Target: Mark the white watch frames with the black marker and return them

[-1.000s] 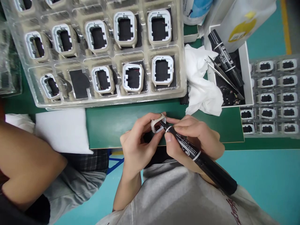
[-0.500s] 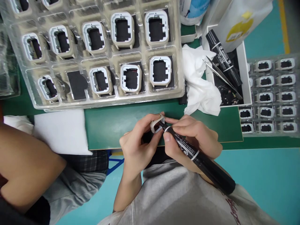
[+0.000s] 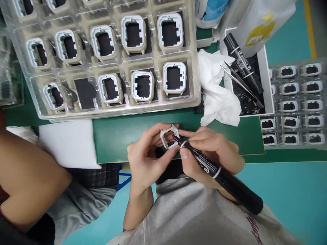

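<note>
Between the thumb and fingers of my left hand (image 3: 146,154) is a pale beige watch case frame (image 3: 163,136), square with rounded corners and open in the middle. My right hand (image 3: 213,153) is closed around a black marker pen (image 3: 204,163), its lower barrel slanting down to the right. The marker's dark tip lies at the right inner side of the frame; whether it touches the wall is hard to tell. A fingertip of my right hand reaches close to the frame's right edge. Both hands are over the front edge of the green table (image 3: 114,146).
A clear plastic tray (image 3: 122,110) holds several similar frames, with one vacant pocket. White tissue (image 3: 217,95) lies beside a white box (image 3: 268,85) with another marker (image 3: 245,64) and tweezers (image 3: 240,81). Another tray (image 3: 297,114) is at right. A co-worker's arm (image 3: 30,180) is at left.
My left hand has turned the watch case frame so its opening faces the camera more. The marker has shifted slightly right and down, its tip still by the frame.
</note>
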Demonstrator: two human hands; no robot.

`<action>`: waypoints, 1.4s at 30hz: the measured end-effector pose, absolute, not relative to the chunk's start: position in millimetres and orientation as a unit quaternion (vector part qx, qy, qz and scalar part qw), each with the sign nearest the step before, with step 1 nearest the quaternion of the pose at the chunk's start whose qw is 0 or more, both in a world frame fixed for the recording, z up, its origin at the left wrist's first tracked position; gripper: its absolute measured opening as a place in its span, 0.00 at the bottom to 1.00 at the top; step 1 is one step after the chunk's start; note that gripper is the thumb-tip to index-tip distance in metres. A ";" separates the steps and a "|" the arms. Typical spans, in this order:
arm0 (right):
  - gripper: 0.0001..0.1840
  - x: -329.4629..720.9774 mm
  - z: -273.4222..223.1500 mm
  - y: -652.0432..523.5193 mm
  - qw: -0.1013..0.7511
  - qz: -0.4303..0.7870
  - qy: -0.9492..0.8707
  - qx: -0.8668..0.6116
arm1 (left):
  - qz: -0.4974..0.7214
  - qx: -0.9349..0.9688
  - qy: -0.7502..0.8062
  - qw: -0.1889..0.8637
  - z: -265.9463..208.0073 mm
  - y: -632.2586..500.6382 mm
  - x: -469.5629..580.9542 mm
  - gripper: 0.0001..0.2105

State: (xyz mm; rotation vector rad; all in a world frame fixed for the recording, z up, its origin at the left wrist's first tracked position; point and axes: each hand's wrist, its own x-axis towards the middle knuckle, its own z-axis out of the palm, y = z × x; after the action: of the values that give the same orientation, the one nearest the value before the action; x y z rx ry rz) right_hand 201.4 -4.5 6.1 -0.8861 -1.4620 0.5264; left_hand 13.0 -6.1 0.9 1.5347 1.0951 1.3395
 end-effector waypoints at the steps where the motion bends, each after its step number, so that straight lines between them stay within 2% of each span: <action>1: 0.17 202.8 6.1 -4.4 0.624 0.237 -0.639 -0.383 | 0.534 0.599 0.427 0.417 2.1 -4.5 12.6 0.27; 8: 0.17 211.7 5.9 -3.4 0.628 0.238 -0.649 -0.356 | 0.512 0.569 0.441 0.469 7.6 0.4 8.3 0.27; 13: 0.20 216.6 3.5 -1.9 0.609 0.267 -0.657 -0.356 | 0.492 0.559 0.455 0.488 8.9 4.2 5.5 0.28; 18: 0.21 215.6 -1.4 2.6 0.631 0.227 -0.664 -0.331 | 0.491 0.565 0.433 0.503 9.0 9.6 3.5 0.27; 23: 0.14 210.3 0.6 1.9 0.620 0.186 -0.680 -0.345 | 0.511 0.584 0.414 0.475 7.1 8.8 7.6 0.22; 35: 0.17 203.6 10.1 -1.5 0.609 0.167 -0.671 -0.388 | 0.493 0.627 0.472 0.376 -1.2 -6.8 14.2 0.17; 42: 0.16 202.2 7.2 -2.9 0.605 0.173 -0.666 -0.401 | 0.487 0.638 0.476 0.360 -2.1 -7.7 14.5 0.17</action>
State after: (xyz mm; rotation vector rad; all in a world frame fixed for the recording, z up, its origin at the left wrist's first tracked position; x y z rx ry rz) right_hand 202.2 -2.9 7.2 -0.9287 -1.5408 0.3999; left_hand 14.5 -7.7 -2.1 1.6439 1.2268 1.2548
